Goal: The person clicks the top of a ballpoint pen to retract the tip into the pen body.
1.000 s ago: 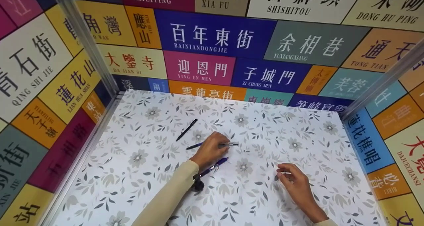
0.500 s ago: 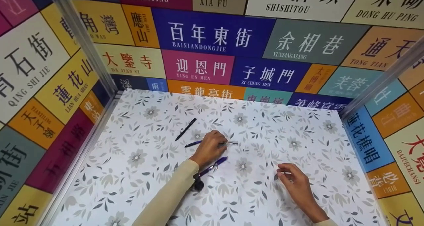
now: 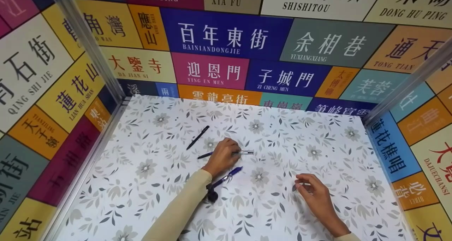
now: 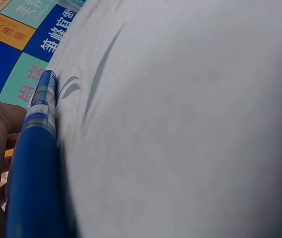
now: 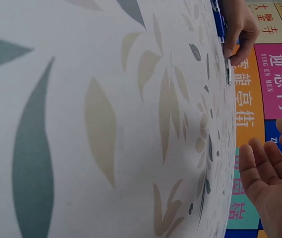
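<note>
In the head view my left hand [image 3: 222,157] is low over the patterned tablecloth, thumb and fingers pinching a pen [image 3: 247,152] whose clear, silvery end points right. The right wrist view also shows this pinch. From behind the left hand's other side juts the dark end of a pen [image 3: 204,155]; its rest is hidden. A blue pen [image 3: 229,175] lies slantwise beside the left wrist and looms large in the left wrist view. My right hand [image 3: 315,190] rests to the right, holding nothing, its fingers loosely curved and thumb apart.
Farther back on the left lies a black pen [image 3: 198,137]. A white tablecloth [image 3: 282,135] with grey flowers and leaves covers the table. Colourful sign-covered panels [image 3: 226,36] with metal corner posts [image 3: 95,43] enclose the back and both sides.
The view has shifted slightly. My left hand stays almost in place with the pen, and the right hand has not visibly moved.
</note>
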The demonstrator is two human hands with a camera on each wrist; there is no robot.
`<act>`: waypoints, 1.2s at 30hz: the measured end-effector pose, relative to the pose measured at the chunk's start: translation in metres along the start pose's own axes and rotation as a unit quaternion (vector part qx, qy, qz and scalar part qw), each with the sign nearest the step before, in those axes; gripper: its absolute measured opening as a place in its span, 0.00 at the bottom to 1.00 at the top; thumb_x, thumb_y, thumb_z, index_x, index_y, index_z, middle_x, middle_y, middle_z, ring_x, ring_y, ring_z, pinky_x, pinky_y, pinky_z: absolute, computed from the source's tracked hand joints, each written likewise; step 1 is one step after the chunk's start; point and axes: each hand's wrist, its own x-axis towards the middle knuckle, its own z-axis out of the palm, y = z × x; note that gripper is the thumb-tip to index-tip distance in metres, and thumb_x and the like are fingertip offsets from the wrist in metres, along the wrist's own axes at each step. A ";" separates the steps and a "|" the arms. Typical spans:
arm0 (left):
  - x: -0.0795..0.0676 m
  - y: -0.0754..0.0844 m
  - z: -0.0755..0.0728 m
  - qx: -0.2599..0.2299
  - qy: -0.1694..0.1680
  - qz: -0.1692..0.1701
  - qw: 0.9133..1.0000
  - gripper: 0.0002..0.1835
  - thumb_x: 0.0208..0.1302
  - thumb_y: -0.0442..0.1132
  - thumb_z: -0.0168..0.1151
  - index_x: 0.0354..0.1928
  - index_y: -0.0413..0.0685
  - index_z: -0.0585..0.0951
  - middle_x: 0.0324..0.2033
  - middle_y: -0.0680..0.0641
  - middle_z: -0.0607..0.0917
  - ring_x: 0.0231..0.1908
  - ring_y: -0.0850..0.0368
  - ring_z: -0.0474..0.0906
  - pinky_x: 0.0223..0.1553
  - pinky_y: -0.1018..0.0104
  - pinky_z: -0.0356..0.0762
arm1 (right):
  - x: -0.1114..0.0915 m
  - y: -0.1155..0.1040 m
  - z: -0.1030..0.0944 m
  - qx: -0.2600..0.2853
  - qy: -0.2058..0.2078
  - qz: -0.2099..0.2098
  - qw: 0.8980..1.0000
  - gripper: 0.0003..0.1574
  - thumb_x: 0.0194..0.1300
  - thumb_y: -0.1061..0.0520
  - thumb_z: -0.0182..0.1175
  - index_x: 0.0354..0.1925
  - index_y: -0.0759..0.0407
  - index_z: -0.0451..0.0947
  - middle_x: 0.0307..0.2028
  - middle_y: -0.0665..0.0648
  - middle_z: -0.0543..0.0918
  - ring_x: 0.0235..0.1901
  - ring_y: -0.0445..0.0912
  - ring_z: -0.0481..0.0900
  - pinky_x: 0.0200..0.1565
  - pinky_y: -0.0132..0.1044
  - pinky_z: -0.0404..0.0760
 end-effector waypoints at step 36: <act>0.003 0.038 -0.030 0.018 -0.030 -0.092 0.995 0.07 0.71 0.46 0.76 0.40 0.52 0.96 0.36 0.54 0.92 0.48 0.54 0.80 0.58 0.45 0.70 | -0.002 0.015 -0.002 0.028 0.002 0.033 0.999 0.23 0.62 0.82 0.70 0.52 0.68 0.87 0.49 0.64 0.87 0.47 0.52 0.90 0.46 0.28 0.86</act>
